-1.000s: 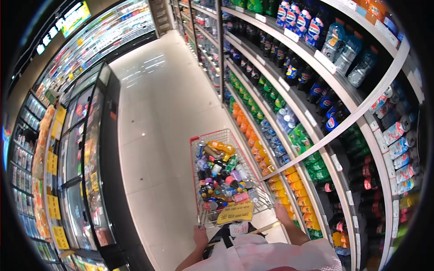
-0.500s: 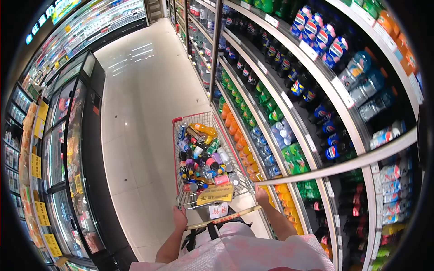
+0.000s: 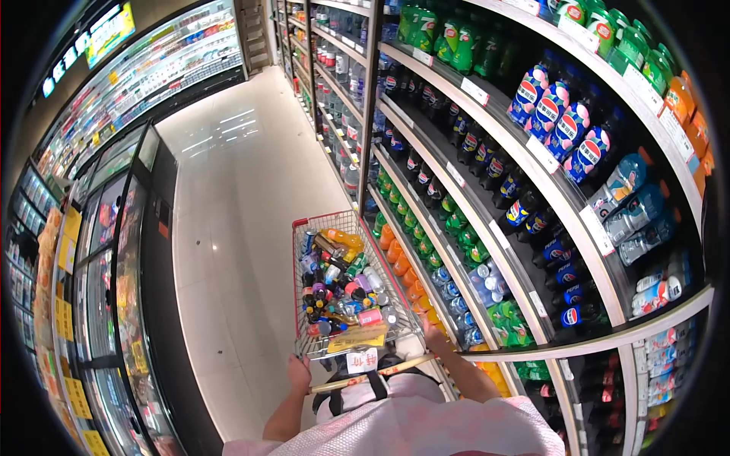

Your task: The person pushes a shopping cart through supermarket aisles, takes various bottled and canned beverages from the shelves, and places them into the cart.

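Already, the wire shopping cart (image 3: 301, 223) carries a broad heap of mixed bottles, spread from its far edge back to its near edge, so much of the loading looks done to us. Neither of our hands is on a shelf bottle, and nothing shows us whether the load is complete. The cart stands just ahead of us in the aisle, its right edge close to the drink shelves. Our left hand (image 3: 299, 373) is at its near-left corner, our right hand (image 3: 437, 334) at its near-right corner; the fingers look bent there, but they are too small and foreshortened for us to tell whether they close on the wire or only rest against it.

Inside, a smooth orange drink bottle (image 3: 342, 239) lies tilted by the far edge, and a pink-labelled container (image 3: 369, 317) sits toward the near edge among rounded caps and clear plastic. A flat yellow sign (image 3: 357, 338) crosses that near edge, above a white tag (image 3: 362, 360) with red characters. Beyond the right edge we see waisted pink-and-blue Pepsi bottles (image 3: 566, 129) and glossy green 7Up bottles (image 3: 464, 52). The polished floor (image 3: 243, 251) throws back the lights.
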`<state>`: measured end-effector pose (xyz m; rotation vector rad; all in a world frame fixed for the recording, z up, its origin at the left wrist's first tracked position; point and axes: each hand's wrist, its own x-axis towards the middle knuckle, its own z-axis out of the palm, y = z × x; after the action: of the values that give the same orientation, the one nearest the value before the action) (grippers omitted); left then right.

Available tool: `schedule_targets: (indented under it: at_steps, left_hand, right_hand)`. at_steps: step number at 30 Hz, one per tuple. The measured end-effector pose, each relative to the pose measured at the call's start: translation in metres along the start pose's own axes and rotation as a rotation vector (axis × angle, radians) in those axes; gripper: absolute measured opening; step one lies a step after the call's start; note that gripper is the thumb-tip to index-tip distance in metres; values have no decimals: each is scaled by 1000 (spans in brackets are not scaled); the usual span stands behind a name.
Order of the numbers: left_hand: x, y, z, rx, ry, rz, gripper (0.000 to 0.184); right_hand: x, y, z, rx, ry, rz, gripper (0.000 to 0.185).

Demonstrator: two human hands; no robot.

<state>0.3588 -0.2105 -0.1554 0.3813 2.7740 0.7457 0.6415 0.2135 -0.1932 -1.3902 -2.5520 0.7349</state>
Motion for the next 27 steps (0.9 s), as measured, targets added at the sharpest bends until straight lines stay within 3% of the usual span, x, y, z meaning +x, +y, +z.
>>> schedule_targets:
  at_steps: [1, 4, 6, 7, 8, 10, 11, 14, 16, 18, 21, 24, 27]
  left_hand:
    - [16, 4, -7, -1, -14, 25, 36]
    - [64, 35, -22, 105, -71, -20, 38]
    - [101, 41, -33, 158, -65, -16, 40]
    - [116, 40, -26, 137, -47, 13, 40]
    - [129, 40, -20, 110, -34, 36, 41]
    - [152, 39, -13, 61, -18, 78, 40]
    - [163, 46, -14, 51, -19, 86, 40]
    - [184, 63, -13, 8, -65, 92, 41]
    - [202, 61, -10, 7, -18, 131, 42]
    - [219, 42, 17, 26, 104, 213, 44]
    - [210, 92, -23, -39, -121, -11, 46]
    - [222, 69, -1, 25, -27, 70, 45]
    - [209, 108, -39, 23, -132, -29, 46]
  right_hand:
    - [17, -3, 10, 26, -39, 55, 58]
    - [57, -37, 6, -191, -141, 182, 49]
    - [72, -109, -78, -149, -145, -18, 41]
    - [92, -122, -94, -59, 87, -63, 32]
    - [106, -169, -141, -16, 504, -92, 15]
    - [147, -206, -244, 54, 836, -247, 22]
    - [152, -228, -294, 71, 921, -120, 27]
    - [189, -226, -385, -109, 1250, -13, 55]
    - [216, -208, -402, -247, 1279, 233, 73]
    - [241, -188, -414, -166, 1083, 447, 83]
    - [238, -192, -428, -259, 1219, 309, 69]
    - [250, -165, -419, -213, 1196, 320, 73]
    - [243, -164, -408, -144, 1121, 345, 68]
